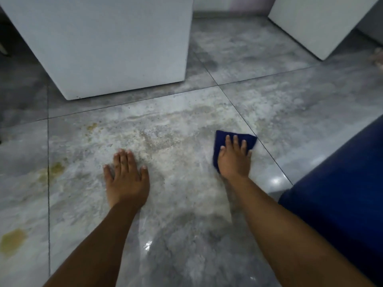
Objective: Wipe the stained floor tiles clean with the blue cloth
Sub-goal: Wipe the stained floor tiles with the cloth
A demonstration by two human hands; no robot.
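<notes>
Right hand [234, 160] flat, fingers spread, pressing cloth [248, 138] on tile [186, 235]. Left hand [127, 177] flat, empty. Yellow stains [12, 241] unwiped; most remaining.

floor [186, 235] lying open between and ahead of both hands | white cabinet [103, 44] blocking far-left | second white cabinet [323, 21] blocking far-right corner | blue cushion [342, 183] crowding the right edge | gap running between cabinets

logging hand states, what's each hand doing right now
Left hand: open, flat on the floor tile, holding nothing.
Right hand: open, pressing the blue cloth down.
</notes>
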